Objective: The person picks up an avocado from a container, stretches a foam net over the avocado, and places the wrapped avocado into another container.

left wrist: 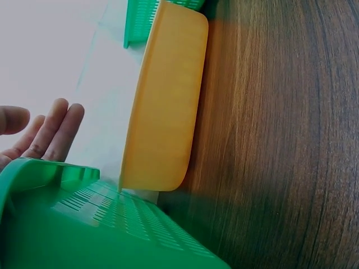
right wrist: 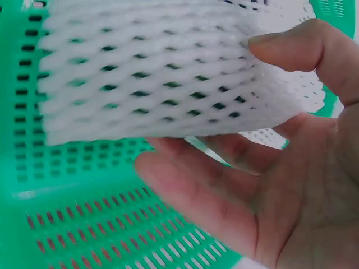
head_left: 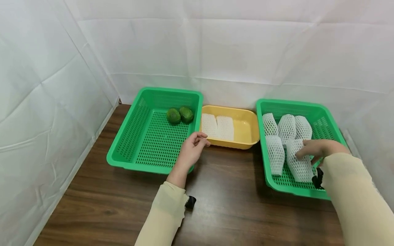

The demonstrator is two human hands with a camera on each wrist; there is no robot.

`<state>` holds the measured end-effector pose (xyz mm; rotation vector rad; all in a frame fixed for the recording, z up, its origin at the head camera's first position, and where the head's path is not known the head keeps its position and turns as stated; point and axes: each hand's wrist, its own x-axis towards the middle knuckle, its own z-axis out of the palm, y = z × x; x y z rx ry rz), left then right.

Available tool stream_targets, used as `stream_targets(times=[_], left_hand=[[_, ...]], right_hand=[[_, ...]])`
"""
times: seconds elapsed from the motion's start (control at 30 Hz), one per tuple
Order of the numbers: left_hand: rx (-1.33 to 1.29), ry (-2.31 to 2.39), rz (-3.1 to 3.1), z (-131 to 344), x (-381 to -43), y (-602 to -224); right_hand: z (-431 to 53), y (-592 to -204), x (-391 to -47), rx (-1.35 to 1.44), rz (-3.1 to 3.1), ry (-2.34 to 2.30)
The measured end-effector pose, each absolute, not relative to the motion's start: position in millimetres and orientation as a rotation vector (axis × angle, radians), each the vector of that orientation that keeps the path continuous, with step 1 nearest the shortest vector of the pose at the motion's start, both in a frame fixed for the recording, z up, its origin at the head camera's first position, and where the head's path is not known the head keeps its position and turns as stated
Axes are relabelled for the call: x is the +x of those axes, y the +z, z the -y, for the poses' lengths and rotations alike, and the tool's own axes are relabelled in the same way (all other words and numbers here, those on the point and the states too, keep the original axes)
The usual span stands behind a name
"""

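In the right green basket (head_left: pixel 267 181), my right hand (head_left: pixel 323 149) grips a white foam net sleeve (head_left: pixel 299 165). The right wrist view shows the thumb on top of the sleeve (right wrist: pixel 162 73) and the fingers beneath, with dark green showing through the mesh. Several other filled foam sleeves (head_left: pixel 287 128) lie beside it. My left hand (head_left: pixel 191 150) hovers at the right front rim of the left green basket (head_left: pixel 123 143), fingers loosely bent and holding nothing. Two dark green avocados (head_left: pixel 180 115) sit in that basket's far right corner.
Between the baskets stands a yellow tray (head_left: pixel 246 128) with two stacks of flat white foam sleeves (head_left: pixel 217 127) at its left end. Everything stands on a brown wooden table (head_left: pixel 227 191). White sheeting (head_left: pixel 227 51) hangs behind and at both sides.
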<state>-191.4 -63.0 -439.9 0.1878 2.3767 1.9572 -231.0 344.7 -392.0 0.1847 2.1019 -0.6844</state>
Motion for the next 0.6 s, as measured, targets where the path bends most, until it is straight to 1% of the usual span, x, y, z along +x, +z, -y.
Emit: stream_targets(times=[0.17,0.33,0.47,0.6], left_hand=[[0.192,1.934,-2.370,61,-194,-439],[0.199,1.931,-2.376,60,-195,-438],[0.202,1.932,-2.379,59,-196,-438],[0.206,1.936,-2.383,59,-197,-436]], right_hand=[[-341,-403,-229,0.273,-2.088,-0.892],[-339,-408,-227,0.280,-2.077,-0.873],[-337,-400,-229,0.237,-2.101,-0.781],[-335,-383,-233,0.224,-2.151,-0.720]])
